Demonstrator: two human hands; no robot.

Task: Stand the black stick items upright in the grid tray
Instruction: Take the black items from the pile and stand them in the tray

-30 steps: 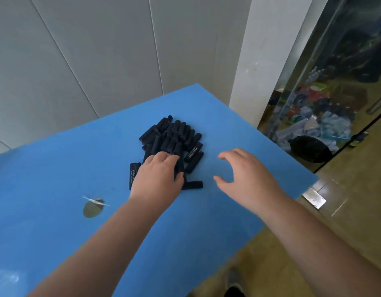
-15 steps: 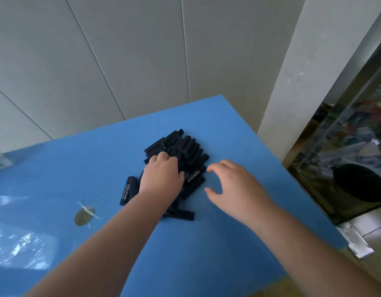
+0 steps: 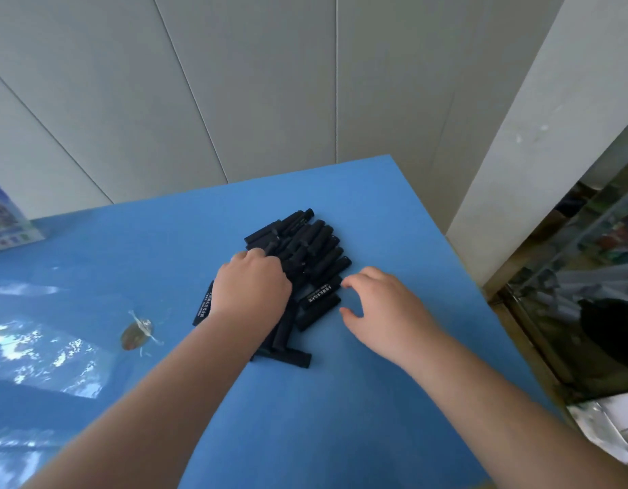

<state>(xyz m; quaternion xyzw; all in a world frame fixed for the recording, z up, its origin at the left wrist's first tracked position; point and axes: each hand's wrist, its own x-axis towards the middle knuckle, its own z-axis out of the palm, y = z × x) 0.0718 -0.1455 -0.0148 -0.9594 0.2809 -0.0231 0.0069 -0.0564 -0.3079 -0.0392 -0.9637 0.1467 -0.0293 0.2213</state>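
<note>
Black stick items: a loose heap is laid flat on the blue tabletop, toward its far right part. None is stood upright. White lettering is carried by a few.

Long axis: most sticks are aligned from near-left to far-right; one stray stick at the near end of the heap is laid crosswise.

Grid tray: not seen in this view; its position cannot be stated.

Left hand: placed on top of the heap's near-left part, knuckles up, fingers curled down into the sticks. Whether a stick is actually grasped cannot be told, as the fingertips are hidden.

Right hand: held just beside the heap's right edge, grip released, fingers and thumb spread and loosely curved, nothing held. The forefinger tip is at or almost at the end of a lettered stick.

Governing relation: the heap lies directly under the left hand and to the left of the right hand. The left hand is judged the nearer for the pick.

Step in hand (judgement): gathering of sticks from the heap; no placement is yet done.

Surroundings: a small round item lies on the tabletop left of the heap; a printed box stands at the far left edge.
</note>
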